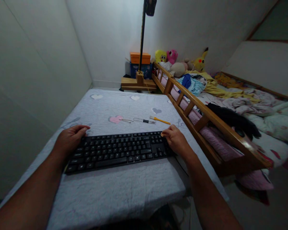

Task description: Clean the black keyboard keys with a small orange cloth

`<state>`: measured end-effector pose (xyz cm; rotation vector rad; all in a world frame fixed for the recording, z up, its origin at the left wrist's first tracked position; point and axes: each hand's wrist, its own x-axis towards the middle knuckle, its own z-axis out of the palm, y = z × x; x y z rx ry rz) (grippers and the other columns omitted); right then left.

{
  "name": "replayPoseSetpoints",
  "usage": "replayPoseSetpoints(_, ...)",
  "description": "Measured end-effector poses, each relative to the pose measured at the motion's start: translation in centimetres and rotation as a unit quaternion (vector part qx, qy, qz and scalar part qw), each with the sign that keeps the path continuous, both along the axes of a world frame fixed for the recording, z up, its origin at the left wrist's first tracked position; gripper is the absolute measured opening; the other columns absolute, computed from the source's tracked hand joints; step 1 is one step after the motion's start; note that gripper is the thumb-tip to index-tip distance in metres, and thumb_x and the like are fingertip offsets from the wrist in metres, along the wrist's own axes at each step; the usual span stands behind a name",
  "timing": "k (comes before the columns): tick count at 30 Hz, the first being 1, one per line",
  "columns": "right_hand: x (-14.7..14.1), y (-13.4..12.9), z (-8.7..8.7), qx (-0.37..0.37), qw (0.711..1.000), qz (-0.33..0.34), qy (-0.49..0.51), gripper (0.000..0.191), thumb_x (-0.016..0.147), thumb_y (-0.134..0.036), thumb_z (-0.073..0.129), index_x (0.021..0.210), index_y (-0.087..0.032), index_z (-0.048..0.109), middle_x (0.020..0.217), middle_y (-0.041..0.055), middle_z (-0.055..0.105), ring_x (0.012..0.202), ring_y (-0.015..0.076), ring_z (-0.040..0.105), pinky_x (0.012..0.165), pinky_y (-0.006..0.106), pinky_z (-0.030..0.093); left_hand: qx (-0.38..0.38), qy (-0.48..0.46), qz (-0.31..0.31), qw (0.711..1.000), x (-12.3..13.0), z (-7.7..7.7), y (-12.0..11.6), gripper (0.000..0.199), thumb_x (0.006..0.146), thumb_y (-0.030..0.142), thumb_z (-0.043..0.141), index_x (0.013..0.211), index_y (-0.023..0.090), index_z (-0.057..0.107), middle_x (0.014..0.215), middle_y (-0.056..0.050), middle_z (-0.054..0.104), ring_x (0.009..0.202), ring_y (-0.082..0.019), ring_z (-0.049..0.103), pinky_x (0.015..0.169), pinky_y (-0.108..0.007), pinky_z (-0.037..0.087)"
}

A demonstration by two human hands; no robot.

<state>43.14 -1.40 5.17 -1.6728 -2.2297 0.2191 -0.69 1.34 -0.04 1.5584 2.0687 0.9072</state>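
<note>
A black full-size keyboard [117, 148] lies across the near half of the cloth-covered table [124, 188], its space bar side toward me. My left hand [70, 139] is closed around its left end, thumb along the upper left corner. At the upper right corner, by the number pad, the fingers of my right hand [174, 137] are pinched on the keyboard. A small yellowish spot shows at those fingertips; I cannot make out what it is. Beyond the keyboard lie a yellow-handled brush [160, 120], a thin tool with a black grip [145, 121] and slim metal tweezers-like pieces [126, 120].
A wooden bed rail [194, 102] runs along the table's right side, with clothes and plush toys on the bed behind. A pale wall [33, 80] stands to the left. Past the far edge are a wooden stand [139, 83] with a pole and an orange box [140, 57].
</note>
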Motion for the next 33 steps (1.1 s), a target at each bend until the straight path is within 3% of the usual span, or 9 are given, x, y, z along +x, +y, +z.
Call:
replayPoseSetpoints(4,-0.9,0.8,-0.2,-0.015,0.997,-0.006,-0.073,0.025,0.095,-0.014,0.051,0.097,-0.017,0.076,0.097,0.0088,0.057,0.091,0.0189,0.056,0.083,0.028,0.044,-0.011,0.005,-0.004,1.000,0.0,0.0,0.0,0.049,0.077,0.051,0.052,0.104,0.016,0.075,0.075,-0.003,0.070,0.069,-0.022,0.062,0.065,-0.029,0.044)
replayPoseSetpoints(12,-1.0,-0.1,-0.3,-0.039,0.990,-0.006,-0.134,0.027,0.096,-0.015,0.049,0.097,-0.017,0.076,0.100,0.0115,0.059,0.092,0.0215,0.056,0.080,0.031,0.043,-0.014,-0.012,-0.007,1.000,0.3,0.4,-0.2,0.050,0.078,0.050,0.051,0.105,0.015,0.074,0.072,-0.002,0.066,0.064,-0.020,0.058,0.061,-0.028,0.042)
replayPoseSetpoints(22,-1.4,-3.6,0.8,-0.072,0.984,-0.015,-0.161,0.024,0.094,-0.015,0.053,0.096,-0.018,0.077,0.101,0.0125,0.060,0.091,0.0233,0.056,0.076,0.031,0.041,-0.010,0.003,-0.007,1.000,0.2,0.4,-0.2,0.050,0.076,0.050,0.050,0.105,0.016,0.074,0.079,-0.003,0.068,0.074,-0.021,0.061,0.068,-0.029,0.043)
replayPoseSetpoints(33,-1.0,-7.3,0.8,-0.103,0.987,-0.022,-0.124,0.028,0.097,-0.015,0.049,0.099,-0.017,0.077,0.101,0.0104,0.060,0.093,0.0205,0.058,0.081,0.029,0.043,-0.016,-0.013,0.003,1.000,0.6,0.5,-0.3,0.050,0.076,0.051,0.051,0.105,0.017,0.073,0.077,-0.001,0.067,0.068,-0.020,0.058,0.064,-0.028,0.042)
